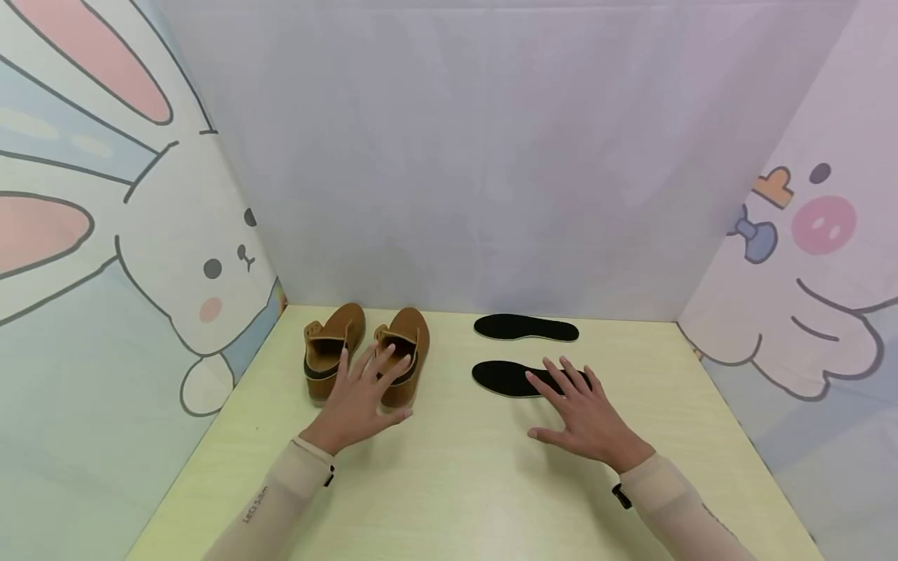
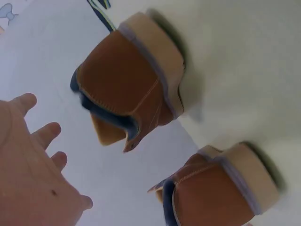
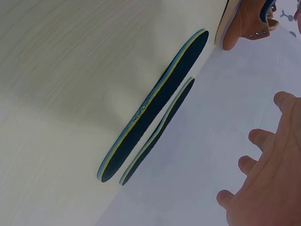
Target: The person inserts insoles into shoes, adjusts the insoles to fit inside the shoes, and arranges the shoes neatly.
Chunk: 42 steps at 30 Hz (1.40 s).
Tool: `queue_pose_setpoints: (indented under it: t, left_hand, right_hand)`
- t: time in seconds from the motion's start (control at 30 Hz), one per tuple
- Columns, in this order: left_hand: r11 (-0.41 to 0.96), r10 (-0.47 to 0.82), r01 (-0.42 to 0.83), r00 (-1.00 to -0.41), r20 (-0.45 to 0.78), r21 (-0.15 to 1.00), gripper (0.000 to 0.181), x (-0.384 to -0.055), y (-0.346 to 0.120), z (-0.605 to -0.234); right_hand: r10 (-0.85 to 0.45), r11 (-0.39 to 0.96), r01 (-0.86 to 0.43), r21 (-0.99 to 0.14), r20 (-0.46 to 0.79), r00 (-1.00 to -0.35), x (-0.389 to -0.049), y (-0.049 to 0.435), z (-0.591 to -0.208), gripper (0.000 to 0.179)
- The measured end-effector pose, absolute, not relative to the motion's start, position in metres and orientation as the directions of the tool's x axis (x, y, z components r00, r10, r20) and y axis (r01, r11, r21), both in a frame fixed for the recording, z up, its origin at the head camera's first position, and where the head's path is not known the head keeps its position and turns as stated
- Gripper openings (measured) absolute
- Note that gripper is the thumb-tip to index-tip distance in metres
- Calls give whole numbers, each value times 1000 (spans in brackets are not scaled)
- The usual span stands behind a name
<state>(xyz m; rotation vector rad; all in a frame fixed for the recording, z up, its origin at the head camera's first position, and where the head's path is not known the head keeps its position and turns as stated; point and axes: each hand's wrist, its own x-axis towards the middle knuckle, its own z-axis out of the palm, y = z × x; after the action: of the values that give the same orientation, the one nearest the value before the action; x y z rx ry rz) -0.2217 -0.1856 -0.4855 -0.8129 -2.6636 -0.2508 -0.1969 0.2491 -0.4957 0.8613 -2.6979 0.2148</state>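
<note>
Two brown ankle shoes stand side by side at the back left of the table, the left shoe (image 1: 348,321) and the right shoe (image 1: 411,323), toes toward the back wall. My left hand (image 1: 361,401) hovers before them with fingers spread and holds nothing; its fingertips overlap the right shoe in the head view. To the right lie two black insoles, the far insole (image 1: 526,327) and the near insole (image 1: 501,379). Above the near one my right hand (image 1: 585,417) is spread and holds nothing, covering part of its right end. In the right wrist view, blue and yellow layers edge the near insole (image 3: 155,106).
A pale wood-grain table (image 1: 463,483) carries everything. White cloth forms the back wall (image 1: 477,156), close behind the shoes and the far insole. Side walls show a printed rabbit (image 1: 189,257) on the left and another cartoon animal (image 1: 807,296) on the right.
</note>
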Motion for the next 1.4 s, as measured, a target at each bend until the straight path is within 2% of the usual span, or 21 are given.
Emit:
queue_pose_setpoints:
  t: [0.17, 0.43, 0.57, 0.67, 0.8, 0.97, 1.1, 1.27, 1.4]
  left_hand:
    - [856, 433, 512, -789, 436, 77, 78, -233, -195, -463]
    - [890, 272, 436, -740, 615, 131, 63, -254, -205, -426]
    - [917, 178, 355, -769, 614, 179, 59, -269, -213, -415]
    - [942, 99, 257, -827, 554, 215, 64, -283, -221, -409]
    - [959, 8, 123, -912, 410, 254, 81, -296, -234, -406]
    - [957, -57, 14, -970, 235, 290, 102, -299, -247, -415]
    - [934, -111, -62, -986, 123, 352, 115, -296, -251, -427]
    - [894, -176, -152, -984, 18, 420, 132, -297, -258, -444]
    - [870, -212, -224, -974, -77, 439, 137, -298, -264, -456]
  right_hand:
    - [-538, 811, -584, -49, 332, -775, -197, 250, -495, 88]
    - [-524, 819, -569, -72, 309, -793, -197, 252, -494, 89]
    - [-521, 819, -569, -71, 322, -790, -198, 254, -493, 89]
    - [-518, 824, -564, -55, 331, -789, -200, 256, -494, 88]
    - [-506, 835, -548, -41, 334, -795, -202, 257, -494, 87]
    - [-478, 850, -523, -55, 336, -812, -202, 259, -494, 84]
    - [-439, 861, -502, -75, 388, -810, -202, 262, -492, 73]
    - [-374, 879, -469, -91, 480, -793, -202, 269, -491, 43]
    - [-358, 889, -451, -81, 492, -793, -202, 275, -490, 35]
